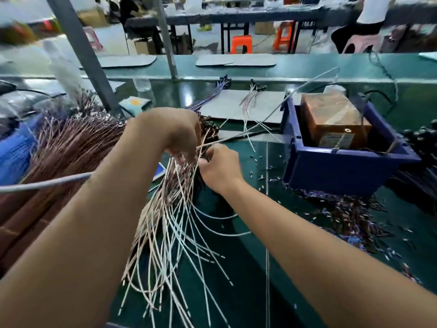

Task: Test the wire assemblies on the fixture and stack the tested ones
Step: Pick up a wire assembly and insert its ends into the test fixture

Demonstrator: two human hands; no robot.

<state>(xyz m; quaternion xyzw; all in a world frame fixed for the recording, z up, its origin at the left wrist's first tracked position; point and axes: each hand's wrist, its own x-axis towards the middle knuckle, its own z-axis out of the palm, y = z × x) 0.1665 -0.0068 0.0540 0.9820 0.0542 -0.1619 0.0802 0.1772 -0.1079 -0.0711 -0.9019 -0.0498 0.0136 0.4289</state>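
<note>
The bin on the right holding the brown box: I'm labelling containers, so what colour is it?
Dark blue bin, seen in the head view.

The green table (236,268) is bare between the two arms, near the front edge. A big pile of brown wires (71,143) fills the left side. A blue bin (343,166) blocks the right, with small cut bits (350,214) spread in front of it. A grey post (80,50) stands at the back left.

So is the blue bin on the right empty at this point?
No, the blue bin holds a brown box-shaped unit that fills most of its inside.
</note>
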